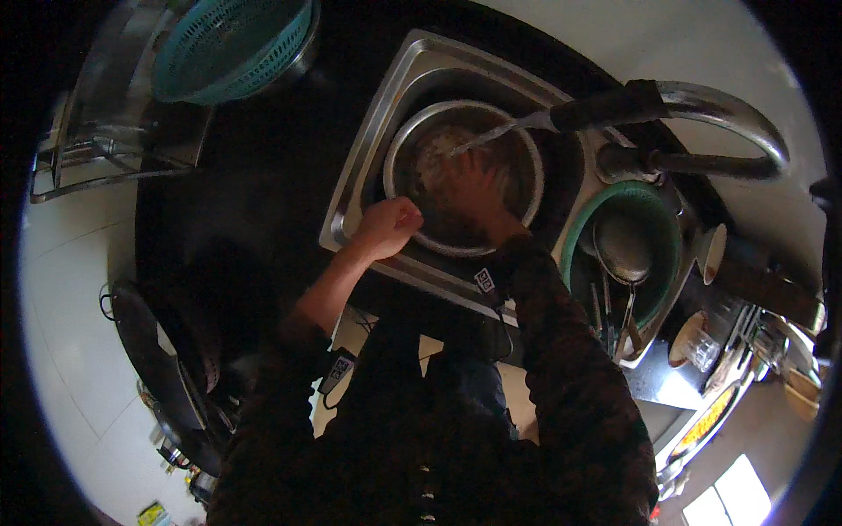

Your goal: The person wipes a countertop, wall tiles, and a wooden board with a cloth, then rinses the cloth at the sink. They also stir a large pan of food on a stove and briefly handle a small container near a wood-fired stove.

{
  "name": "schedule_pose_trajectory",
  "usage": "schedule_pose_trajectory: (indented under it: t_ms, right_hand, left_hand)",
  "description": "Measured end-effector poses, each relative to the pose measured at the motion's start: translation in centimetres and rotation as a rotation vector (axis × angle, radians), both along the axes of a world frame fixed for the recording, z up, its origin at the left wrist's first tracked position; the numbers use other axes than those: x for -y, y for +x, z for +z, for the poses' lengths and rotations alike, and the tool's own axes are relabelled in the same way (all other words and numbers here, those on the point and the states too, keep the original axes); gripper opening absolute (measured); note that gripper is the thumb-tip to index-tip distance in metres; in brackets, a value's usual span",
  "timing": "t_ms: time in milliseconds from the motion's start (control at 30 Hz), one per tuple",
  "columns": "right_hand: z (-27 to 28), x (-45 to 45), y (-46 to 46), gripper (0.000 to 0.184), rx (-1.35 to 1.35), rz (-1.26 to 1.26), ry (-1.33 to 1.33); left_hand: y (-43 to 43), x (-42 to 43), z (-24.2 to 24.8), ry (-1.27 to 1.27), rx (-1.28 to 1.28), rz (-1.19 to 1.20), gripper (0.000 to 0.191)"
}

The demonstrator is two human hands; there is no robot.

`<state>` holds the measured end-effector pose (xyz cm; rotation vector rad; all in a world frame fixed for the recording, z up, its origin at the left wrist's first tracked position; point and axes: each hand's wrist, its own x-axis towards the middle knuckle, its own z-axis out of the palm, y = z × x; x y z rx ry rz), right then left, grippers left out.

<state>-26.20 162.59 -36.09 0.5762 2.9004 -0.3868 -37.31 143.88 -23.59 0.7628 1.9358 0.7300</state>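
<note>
A round metal basin (536, 154) stands in the stainless-steel sink (368, 151), and a stream of water (483, 137) runs into it from the faucet (723, 98). Inside the basin, my right hand (477, 191) reaches down with fingers spread, beside or over a pale mass (437, 154) that I cannot make out clearly. Curled into a loose fist, my left hand (389, 227) is at the basin's near-left rim. Whether it touches the rim is unclear.
Right of the sink, a green basin (572, 230) holds a metal strainer (621, 246) and several utensils. A turquoise plastic basket (230, 52) sits at the upper left above a metal bowl. A large dark wok (141, 335) lies at the left, and a bowl (712, 253) stands far right.
</note>
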Motion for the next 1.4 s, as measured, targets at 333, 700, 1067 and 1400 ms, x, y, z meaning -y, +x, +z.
schedule_pose_trajectory:
  t_ms: [333, 700, 1067, 1400]
  right_hand:
    - [-1.8, -0.1, 2.3, 0.062, -0.074, 0.040, 0.345]
    - [1.3, -0.8, 1.3, 0.063, 0.184, -0.086, -0.159]
    - [1.6, -2.2, 4.3, 0.057, -0.128, -0.160, -0.293]
    - [1.0, -0.5, 2.5, 0.089, -0.028, 0.068, 0.032]
  left_hand:
    - [0.5, -5.4, -7.4, 0.241, -0.309, 0.047, 0.049]
    - [-1.1, -8.9, -3.5, 0.096, -0.282, -0.175, 0.063]
    - [-3.1, -6.6, 4.1, -0.295, -0.971, -0.670, 0.064]
    - [-1.4, -8.8, -5.6, -0.110, -0.296, -0.298, 0.069]
